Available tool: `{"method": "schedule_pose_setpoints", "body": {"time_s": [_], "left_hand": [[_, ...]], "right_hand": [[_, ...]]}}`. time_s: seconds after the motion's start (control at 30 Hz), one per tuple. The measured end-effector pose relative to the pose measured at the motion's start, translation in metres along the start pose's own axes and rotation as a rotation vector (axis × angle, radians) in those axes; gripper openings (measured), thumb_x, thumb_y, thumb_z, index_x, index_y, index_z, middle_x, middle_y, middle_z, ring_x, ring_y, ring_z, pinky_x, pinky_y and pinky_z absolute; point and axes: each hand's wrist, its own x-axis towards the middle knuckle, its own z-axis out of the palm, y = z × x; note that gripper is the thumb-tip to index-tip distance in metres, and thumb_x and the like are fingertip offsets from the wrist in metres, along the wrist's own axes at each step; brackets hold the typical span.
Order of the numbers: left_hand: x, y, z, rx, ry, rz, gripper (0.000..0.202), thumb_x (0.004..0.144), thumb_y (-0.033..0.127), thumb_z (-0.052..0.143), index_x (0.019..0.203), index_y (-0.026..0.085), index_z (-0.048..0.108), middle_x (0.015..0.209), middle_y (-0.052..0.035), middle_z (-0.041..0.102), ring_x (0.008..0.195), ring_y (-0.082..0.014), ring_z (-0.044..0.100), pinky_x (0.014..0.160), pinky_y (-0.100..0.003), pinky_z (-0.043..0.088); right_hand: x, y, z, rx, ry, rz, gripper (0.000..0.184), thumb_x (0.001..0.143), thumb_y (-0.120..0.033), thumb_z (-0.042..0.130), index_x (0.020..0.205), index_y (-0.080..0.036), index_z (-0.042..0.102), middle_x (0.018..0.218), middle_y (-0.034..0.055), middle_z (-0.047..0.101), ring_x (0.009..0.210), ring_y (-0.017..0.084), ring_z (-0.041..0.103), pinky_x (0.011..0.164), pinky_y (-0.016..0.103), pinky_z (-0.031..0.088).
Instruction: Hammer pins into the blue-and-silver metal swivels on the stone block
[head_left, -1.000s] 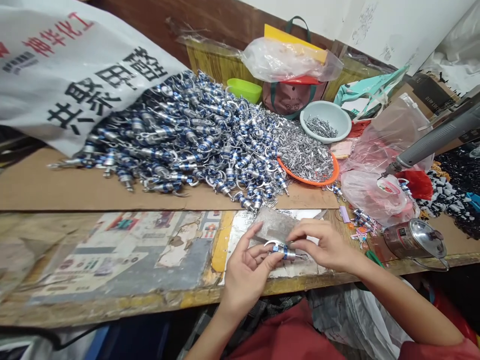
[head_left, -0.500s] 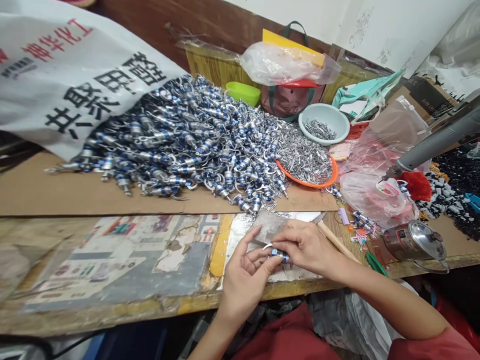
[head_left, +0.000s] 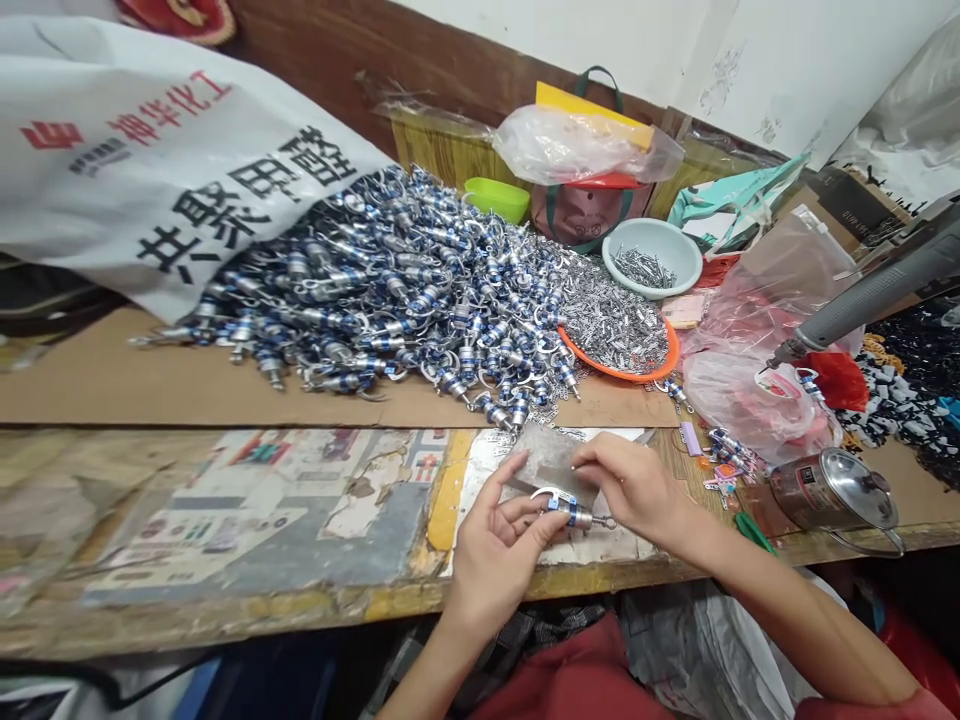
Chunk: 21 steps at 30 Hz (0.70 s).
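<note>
My left hand [head_left: 499, 530] grips a small blue-and-silver metal fitting [head_left: 576, 512], with its thumb in front and its fingers behind. The fitting has a curved silver hook at its upper left and a small ring at its right end. Just above and to the right, my right hand [head_left: 634, 490] has its fingers drawn together. Whatever they may pinch is too small to make out. Beneath both hands lies a grey metal block [head_left: 544, 455] on a white sheet [head_left: 469, 480].
Behind lies a large pile of similar fittings [head_left: 390, 290], partly under a white printed sack [head_left: 247, 180]. An orange tray [head_left: 671, 360] and a pale blue bowl [head_left: 611, 235] hold small metal parts. To the right are a grey tool [head_left: 862, 295] and a lidded metal mug [head_left: 814, 490].
My right hand has drawn off the fitting, rising slightly to the right and baring its ring end. My left hand keeps its hold. The camera view has shifted a little.
</note>
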Motion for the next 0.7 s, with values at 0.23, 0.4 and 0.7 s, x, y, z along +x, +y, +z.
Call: {"method": "schedule_pose_setpoints", "body": {"time_s": [0.23, 0.4, 0.7], "left_hand": [[0.001, -0.005, 0.0, 0.002, 0.025, 0.041, 0.083, 0.052, 0.024, 0.078, 0.126, 0.014, 0.042, 0.064, 0.0004, 0.066, 0.06, -0.0173, 0.066, 0.061, -0.031, 0.057], [0.0, -0.004, 0.001, -0.012, 0.005, 0.043, 0.082, 0.055, 0.023, 0.077, 0.127, 0.013, 0.041, 0.065, -0.0002, 0.066, 0.059, -0.0166, 0.066, 0.06, -0.03, 0.057], [0.002, -0.008, -0.002, 0.017, 0.031, 0.047, 0.082, 0.053, 0.025, 0.078, 0.126, 0.016, 0.043, 0.065, -0.0001, 0.066, 0.061, -0.0182, 0.067, 0.063, -0.033, 0.058]], "right_hand": [[0.012, 0.003, -0.019, -0.103, -0.402, -0.127, 0.024, 0.078, -0.002, 0.048, 0.087, -0.018, 0.065, 0.083, 0.0028, 0.06, 0.071, 0.011, 0.056, 0.061, 0.02, 0.04], [0.021, 0.004, -0.007, 0.138, -0.328, -0.099, 0.012, 0.079, -0.008, 0.056, 0.084, -0.014, 0.065, 0.078, 0.0038, 0.064, 0.072, 0.012, 0.059, 0.066, 0.02, 0.044], [0.024, 0.006, -0.023, 0.107, -0.442, -0.169, 0.02, 0.076, -0.001, 0.052, 0.078, -0.015, 0.067, 0.074, 0.0031, 0.065, 0.071, 0.012, 0.059, 0.065, 0.02, 0.044]]}}
